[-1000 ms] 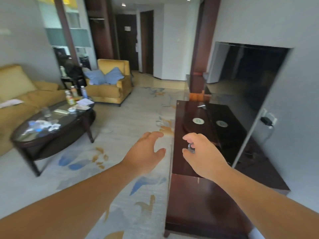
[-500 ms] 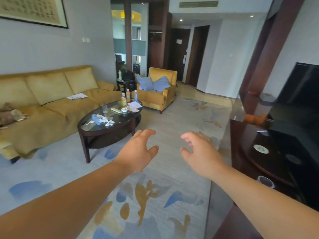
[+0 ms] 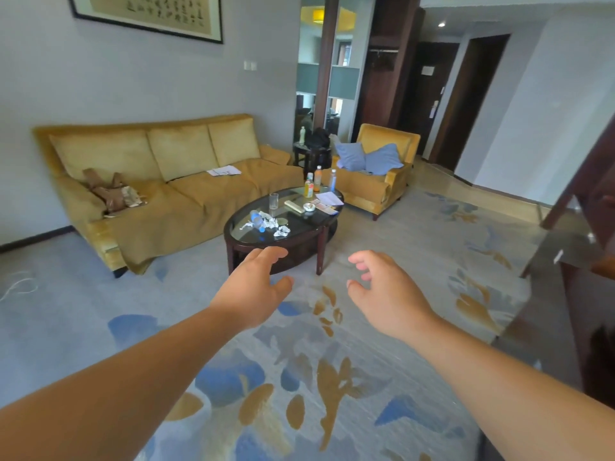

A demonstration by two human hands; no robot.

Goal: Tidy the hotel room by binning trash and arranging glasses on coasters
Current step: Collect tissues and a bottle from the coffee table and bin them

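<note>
An oval glass-topped coffee table (image 3: 327, 224) stands ahead on the carpet. On it are a clear drinking glass (image 3: 273, 200), crumpled white tissues (image 3: 270, 223), a blue-capped plastic bottle (image 3: 256, 220) lying flat, three upright drink bottles (image 3: 316, 181), a remote (image 3: 294, 206) and papers (image 3: 329, 198). My left hand (image 3: 254, 287) and my right hand (image 3: 386, 291) are stretched out over the carpet short of the table, both empty with fingers apart.
A yellow sofa (image 3: 173, 191) with a brown bag (image 3: 111, 193) and papers lines the left wall. A yellow armchair (image 3: 379, 181) with blue cushions sits behind the table. The dark wooden TV cabinet (image 3: 585, 294) edges in on the right. Patterned carpet lies between me and the table.
My view has swung left, away from the TV cabinet towards the coffee table. My right hand let go of the glass on the cabinet; both hands now hang empty in front.
</note>
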